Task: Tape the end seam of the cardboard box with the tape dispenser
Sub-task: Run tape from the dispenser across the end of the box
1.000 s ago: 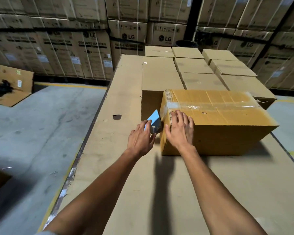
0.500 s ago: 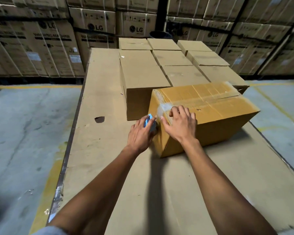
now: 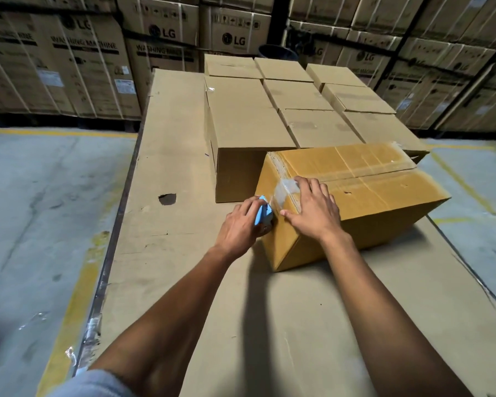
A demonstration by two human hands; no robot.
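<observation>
A yellow-brown cardboard box point(image 3: 370, 202) lies on a cardboard-covered table point(image 3: 184, 253), turned at an angle with its left end toward me. My left hand point(image 3: 239, 226) grips a light blue tape dispenser point(image 3: 262, 214) pressed against that end face. A strip of clear tape point(image 3: 285, 191) runs from the dispenser up over the box's top edge. My right hand point(image 3: 312, 209) lies flat on the box's near left corner, fingers spread, with the fingertips on the tape. Clear tape covers the top centre seam.
Several plain closed cardboard boxes point(image 3: 249, 127) stand in rows behind the yellow-brown box. Stacked large printed cartons point(image 3: 83, 61) form a wall at the back. The table's left edge point(image 3: 118, 224) drops to a grey concrete floor with yellow lines. A small dark hole point(image 3: 166, 199) marks the table cover.
The box has turned so its left end faces me more. My left hand with the dispenser has moved down the end face, pulling tape. My right hand has shifted onto the tape at the top edge.
</observation>
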